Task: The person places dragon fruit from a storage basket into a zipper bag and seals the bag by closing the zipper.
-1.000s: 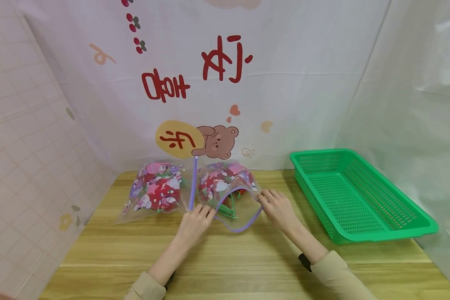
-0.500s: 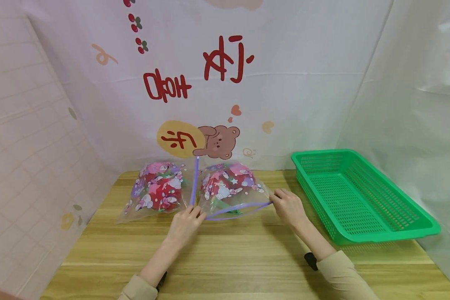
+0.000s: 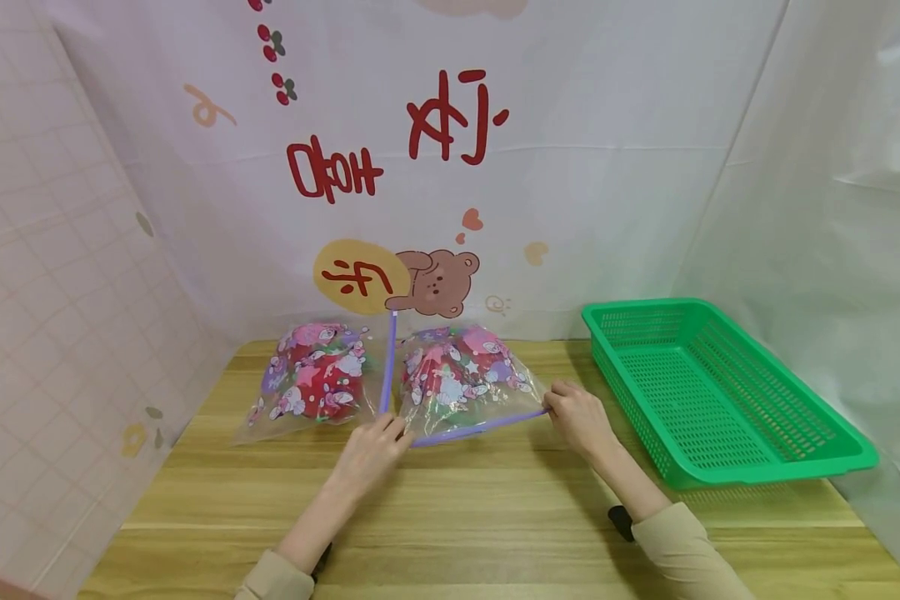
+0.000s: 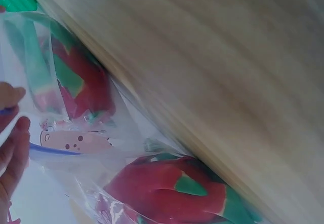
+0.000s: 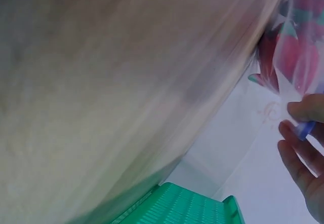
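Two clear printed zip bags with purple seal strips lie side by side on the table. Inside the right zip bag (image 3: 461, 392) is a red fruit with green scales, a dragon fruit (image 4: 91, 89) by its look in the left wrist view. My left hand (image 3: 371, 450) pinches the left end of this bag's strip (image 3: 468, 431). At the strip's other end my right hand (image 3: 579, 417) pinches the corner between thumb and fingers, so the mouth is drawn straight. The left zip bag (image 3: 315, 375) holds another dragon fruit (image 4: 162, 191); its strip ends right behind my left hand.
A green slotted plastic basket (image 3: 690, 479) stands on the right side of the wooden table (image 3: 457, 533). Behind the bags rises a white backdrop (image 3: 570, 208) printed with a bear and red characters. A tiled-pattern sheet (image 3: 67, 292) borders the left side.
The right bag's mouth has gone from a round, gaping loop to a flat straight line. My hands have moved apart, left hand leftward and right hand rightward, each keeping its corner.
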`<state>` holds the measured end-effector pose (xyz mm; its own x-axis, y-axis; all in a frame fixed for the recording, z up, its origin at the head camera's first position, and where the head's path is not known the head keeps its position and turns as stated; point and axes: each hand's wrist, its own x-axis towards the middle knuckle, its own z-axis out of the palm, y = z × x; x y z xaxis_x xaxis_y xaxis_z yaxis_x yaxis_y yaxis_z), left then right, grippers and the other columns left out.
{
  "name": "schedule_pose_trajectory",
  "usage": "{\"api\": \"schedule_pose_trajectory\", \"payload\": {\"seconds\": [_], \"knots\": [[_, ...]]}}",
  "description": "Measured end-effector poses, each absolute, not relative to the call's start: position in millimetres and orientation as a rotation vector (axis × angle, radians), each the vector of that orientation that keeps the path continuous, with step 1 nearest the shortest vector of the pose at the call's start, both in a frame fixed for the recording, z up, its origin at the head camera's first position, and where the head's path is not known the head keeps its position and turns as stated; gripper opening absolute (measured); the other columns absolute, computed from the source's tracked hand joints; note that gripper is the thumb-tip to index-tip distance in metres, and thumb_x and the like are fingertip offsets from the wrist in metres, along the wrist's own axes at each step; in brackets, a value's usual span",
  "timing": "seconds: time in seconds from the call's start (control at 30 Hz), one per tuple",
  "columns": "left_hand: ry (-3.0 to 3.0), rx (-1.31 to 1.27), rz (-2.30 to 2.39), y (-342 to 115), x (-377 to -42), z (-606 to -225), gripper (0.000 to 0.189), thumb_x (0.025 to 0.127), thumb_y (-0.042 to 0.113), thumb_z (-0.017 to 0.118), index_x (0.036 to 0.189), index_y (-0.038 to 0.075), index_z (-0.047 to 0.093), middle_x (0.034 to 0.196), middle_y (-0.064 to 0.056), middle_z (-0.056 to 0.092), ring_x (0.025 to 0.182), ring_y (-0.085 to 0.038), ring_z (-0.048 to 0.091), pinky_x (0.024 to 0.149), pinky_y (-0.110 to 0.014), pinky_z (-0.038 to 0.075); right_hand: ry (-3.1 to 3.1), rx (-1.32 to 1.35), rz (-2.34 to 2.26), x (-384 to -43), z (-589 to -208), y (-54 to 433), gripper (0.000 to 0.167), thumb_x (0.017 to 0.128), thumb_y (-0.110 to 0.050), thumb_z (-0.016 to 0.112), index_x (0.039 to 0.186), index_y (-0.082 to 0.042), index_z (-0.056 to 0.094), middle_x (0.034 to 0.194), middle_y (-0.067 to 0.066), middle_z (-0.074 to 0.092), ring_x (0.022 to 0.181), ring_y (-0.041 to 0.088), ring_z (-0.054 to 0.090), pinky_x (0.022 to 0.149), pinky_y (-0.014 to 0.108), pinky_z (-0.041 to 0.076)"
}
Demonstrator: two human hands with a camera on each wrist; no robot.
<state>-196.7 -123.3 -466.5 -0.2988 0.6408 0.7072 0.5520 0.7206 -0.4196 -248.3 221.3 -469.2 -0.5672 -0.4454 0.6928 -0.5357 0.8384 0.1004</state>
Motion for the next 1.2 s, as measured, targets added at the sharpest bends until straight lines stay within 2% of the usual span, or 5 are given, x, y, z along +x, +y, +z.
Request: {"api": "schedule_pose_trajectory", "payload": {"seconds": [0.23, 0.47, 0.73, 1.0, 1.2], "knots": [[-1.880, -1.057, 0.193, -134.4, -197.2, -463.4, 0.014, 0.078, 0.006, 0.055, 0.080, 0.013, 0.066, 0.080, 0.000, 0.066, 0.076, -0.012, 0.065, 0.053, -0.019, 0.052, -2.309, 0.698, -0.025, -234.4, -467.0, 214.6, 0.022, 0.063, 0.004, 0.076, 0.071, -0.007, 0.058, 0.068, 0.006, 0.056, 0.062, 0.024, 0.056, 0.044, 0.035, 0.047], [-1.838, -1.080, 0.226, -137.5, -196.1, -460.8, 0.023, 0.088, 0.006, 0.045, 0.080, 0.012, 0.066, 0.080, 0.003, 0.070, 0.077, -0.012, 0.068, 0.061, -0.020, 0.055, -2.213, 0.834, -0.066, -209.9, -449.2, 165.2, 0.056, 0.056, -0.020, 0.088, 0.106, -0.011, 0.064, 0.107, 0.013, 0.067, 0.097, 0.031, 0.064, 0.078, 0.042, 0.055], [-1.796, -1.066, 0.212, -135.9, -193.0, -460.6, 0.043, 0.100, 0.003, 0.029, 0.078, 0.011, 0.065, 0.079, 0.002, 0.070, 0.074, -0.013, 0.068, 0.063, -0.024, 0.056, -1.995, 1.109, -0.081, -199.8, -451.6, 97.9, 0.049, 0.068, -0.035, 0.082, 0.110, -0.015, 0.067, 0.110, 0.002, 0.069, 0.103, 0.021, 0.064, 0.091, 0.035, 0.053], [-1.768, -1.055, 0.188, -133.5, -191.5, -459.1, 0.051, 0.104, 0.007, 0.023, 0.077, 0.012, 0.066, 0.077, 0.002, 0.070, 0.072, -0.013, 0.068, 0.062, -0.024, 0.055, -1.608, 1.193, -0.197, -207.7, -458.5, 68.5, 0.018, 0.086, -0.030, 0.062, 0.090, -0.017, 0.074, 0.083, -0.009, 0.072, 0.074, 0.007, 0.066, 0.067, 0.019, 0.055], [-1.760, -1.053, 0.178, -131.7, -192.0, -459.5, 0.049, 0.104, 0.007, 0.024, 0.076, 0.011, 0.065, 0.075, 0.002, 0.068, 0.070, -0.012, 0.066, 0.059, -0.023, 0.054, -1.557, 1.189, -0.158, -210.4, -453.1, 62.1, 0.029, 0.095, -0.015, 0.050, 0.079, -0.016, 0.074, 0.072, -0.009, 0.069, 0.064, 0.005, 0.064, 0.058, 0.016, 0.053]]}}
